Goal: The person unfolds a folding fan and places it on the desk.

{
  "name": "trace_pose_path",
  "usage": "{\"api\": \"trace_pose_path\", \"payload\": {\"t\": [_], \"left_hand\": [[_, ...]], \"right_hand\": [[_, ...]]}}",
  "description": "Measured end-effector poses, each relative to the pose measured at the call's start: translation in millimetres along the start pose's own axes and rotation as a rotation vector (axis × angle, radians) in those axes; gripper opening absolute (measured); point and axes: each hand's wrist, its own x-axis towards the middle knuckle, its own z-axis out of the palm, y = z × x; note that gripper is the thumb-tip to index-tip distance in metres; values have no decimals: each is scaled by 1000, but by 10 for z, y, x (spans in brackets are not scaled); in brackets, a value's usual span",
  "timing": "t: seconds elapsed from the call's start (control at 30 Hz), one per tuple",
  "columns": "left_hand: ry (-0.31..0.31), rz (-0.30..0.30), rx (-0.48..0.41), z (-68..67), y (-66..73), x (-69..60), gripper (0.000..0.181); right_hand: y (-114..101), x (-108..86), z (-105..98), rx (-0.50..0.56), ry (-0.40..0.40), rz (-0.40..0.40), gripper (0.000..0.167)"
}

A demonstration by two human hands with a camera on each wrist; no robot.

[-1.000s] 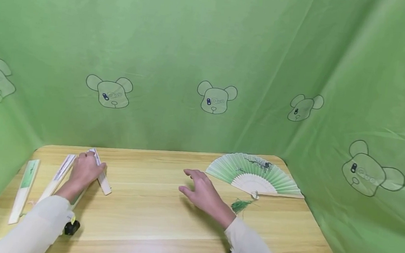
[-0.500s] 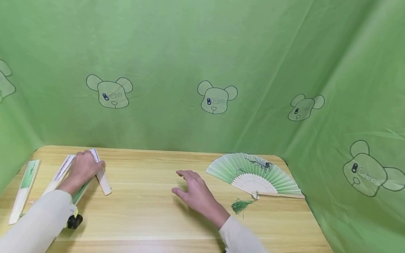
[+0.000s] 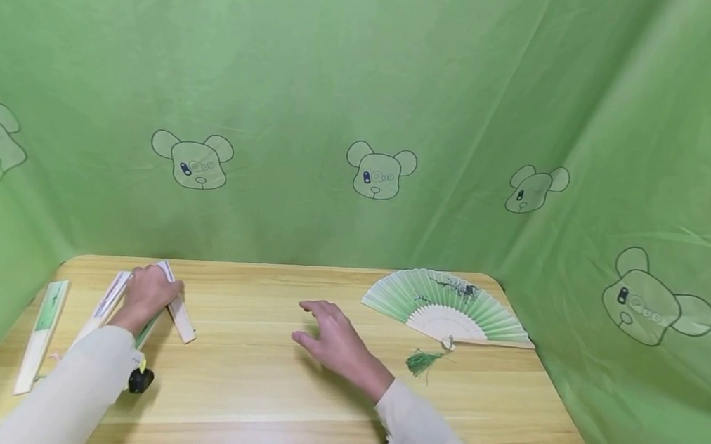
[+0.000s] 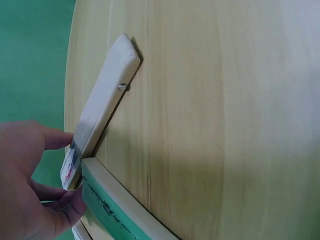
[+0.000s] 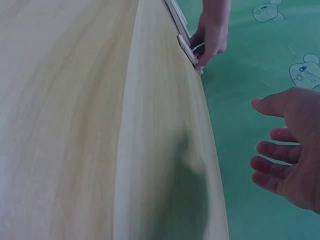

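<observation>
My left hand [image 3: 149, 295] is at the far left of the table, thumb and fingers on either side of the end of a closed folding fan [image 4: 102, 107] with pale wooden guards, pinching it. Its fingertips also lie against the end of a closed green folding fan [image 4: 112, 202], which the forearm partly hides in the head view. To the left lie another closed folding fan [image 3: 109, 299] and a green-and-wood one [image 3: 44, 332]. My right hand [image 3: 338, 344] hovers above the middle of the table, holding nothing, fingers spread and loosely bent.
An open green folding fan [image 3: 450, 304] with a branch print lies at the back right, its green tassel [image 3: 422, 360] toward the front. Green cloth walls [image 3: 297, 90] with bear-head drawings surround the wooden table [image 3: 251, 396] at the back and sides.
My right hand has drifted left, away from the open fan. The left hand has shifted slightly, its wrist moving right, and stays at the same closed fan. The fans lie where they were.
</observation>
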Motion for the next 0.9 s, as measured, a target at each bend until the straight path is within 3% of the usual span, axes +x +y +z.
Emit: {"api": "trace_pose_path", "payload": {"t": [0.2,0.53,0.9], "left_hand": [[-4,-26,-34,26,18,27,38],[17,-16,-52,-18,92,52,33],[-16,-73,-115,-63,125,67,38]], "right_hand": [[-66,17,38,0,-13,-17,62],[-163,54,110,-25,-44,-34,62],[-227,73,177,-37,-62,-50,62]]}}
